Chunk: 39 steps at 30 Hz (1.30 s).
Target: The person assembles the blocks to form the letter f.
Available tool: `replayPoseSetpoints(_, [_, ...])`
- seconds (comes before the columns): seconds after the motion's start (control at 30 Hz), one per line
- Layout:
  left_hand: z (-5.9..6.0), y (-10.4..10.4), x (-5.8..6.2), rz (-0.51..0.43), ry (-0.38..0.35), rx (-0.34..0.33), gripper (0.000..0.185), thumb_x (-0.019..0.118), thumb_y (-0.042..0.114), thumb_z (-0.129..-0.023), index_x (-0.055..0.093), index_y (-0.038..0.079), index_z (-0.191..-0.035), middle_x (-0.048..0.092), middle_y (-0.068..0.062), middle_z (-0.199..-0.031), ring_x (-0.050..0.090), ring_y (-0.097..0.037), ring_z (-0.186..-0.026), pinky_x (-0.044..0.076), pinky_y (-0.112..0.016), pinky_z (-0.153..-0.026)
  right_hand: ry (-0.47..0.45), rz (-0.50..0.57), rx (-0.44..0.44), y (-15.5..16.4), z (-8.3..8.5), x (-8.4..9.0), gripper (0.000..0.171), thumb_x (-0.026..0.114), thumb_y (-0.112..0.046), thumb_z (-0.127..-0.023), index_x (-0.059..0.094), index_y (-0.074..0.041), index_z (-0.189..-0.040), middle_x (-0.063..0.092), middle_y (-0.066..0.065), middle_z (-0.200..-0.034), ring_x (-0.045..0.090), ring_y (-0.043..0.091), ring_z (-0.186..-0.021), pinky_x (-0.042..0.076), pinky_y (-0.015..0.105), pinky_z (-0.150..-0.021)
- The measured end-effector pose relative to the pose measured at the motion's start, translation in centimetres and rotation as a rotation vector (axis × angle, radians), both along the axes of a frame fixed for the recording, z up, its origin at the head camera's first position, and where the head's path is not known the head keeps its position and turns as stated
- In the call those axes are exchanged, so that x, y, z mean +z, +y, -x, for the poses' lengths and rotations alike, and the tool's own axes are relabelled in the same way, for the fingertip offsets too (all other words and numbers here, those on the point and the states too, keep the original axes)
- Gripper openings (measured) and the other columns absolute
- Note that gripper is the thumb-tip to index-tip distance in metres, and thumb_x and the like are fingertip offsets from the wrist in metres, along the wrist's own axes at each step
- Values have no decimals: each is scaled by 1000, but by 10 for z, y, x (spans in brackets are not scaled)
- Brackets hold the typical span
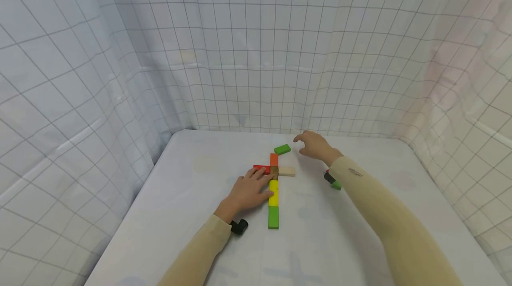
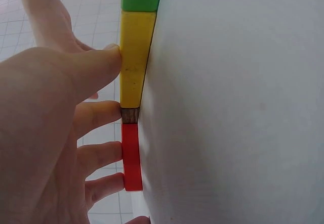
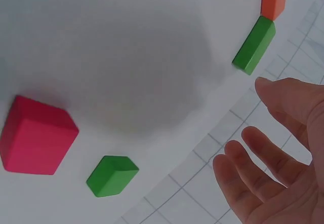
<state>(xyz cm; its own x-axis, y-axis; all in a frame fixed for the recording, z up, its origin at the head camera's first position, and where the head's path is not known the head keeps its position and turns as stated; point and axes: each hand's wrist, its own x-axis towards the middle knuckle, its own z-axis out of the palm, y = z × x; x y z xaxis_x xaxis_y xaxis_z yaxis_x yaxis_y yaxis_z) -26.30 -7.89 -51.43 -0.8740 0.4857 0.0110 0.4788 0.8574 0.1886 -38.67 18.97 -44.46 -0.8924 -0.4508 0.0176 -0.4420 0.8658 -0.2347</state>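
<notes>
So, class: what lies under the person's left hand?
The left hand rests on the table, its fingers touching the yellow block and red block. Whether anything lies beneath the palm is hidden.

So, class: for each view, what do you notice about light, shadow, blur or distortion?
Head view: even, soft light; grid lines on the curtain bow outward, a wide-lens effect. Left wrist view: the left hand looms large and slightly soft. Right wrist view: a broad grey shadow lies on the table; the right hand is slightly blurred.
</notes>
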Motion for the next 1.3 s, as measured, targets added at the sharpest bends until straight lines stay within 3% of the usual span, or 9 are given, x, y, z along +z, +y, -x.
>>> replayPoseSetpoints(0.47, [-2, 0, 3, -14, -11, -1, 63, 51, 56, -100, 42, 26, -155, 33, -6, -162, 25, -34, -148, 37, -59, -105, -67, 35, -85, 54, -1, -10, 46, 70, -5, -87, 65, -6, -133, 61, 23, -128, 58, 39, -115, 49, 51, -91])
replayPoseSetpoints(0.77, [-2, 0, 2, -8, -10, -3, 63, 51, 56, -100, 41, 26, -156, 32, -6, -162, 25, -35, -148, 37, -59, -104, -91, 59, -117, 84, -2, -22, 46, 70, -3, -86, 66, -6, -132, 62, 24, -127, 56, 41, -117, 47, 55, -95])
replayPoseSetpoints(1.3, [-1, 0, 1, -9, -12, -1, 64, 51, 56, -100, 42, 26, -155, 32, -6, -162, 25, -34, -148, 37, -59, -105, -186, 80, -226, 102, -8, -32, 45, 72, -11, -90, 65, -11, -134, 59, 24, -131, 54, 42, -118, 47, 56, -95])
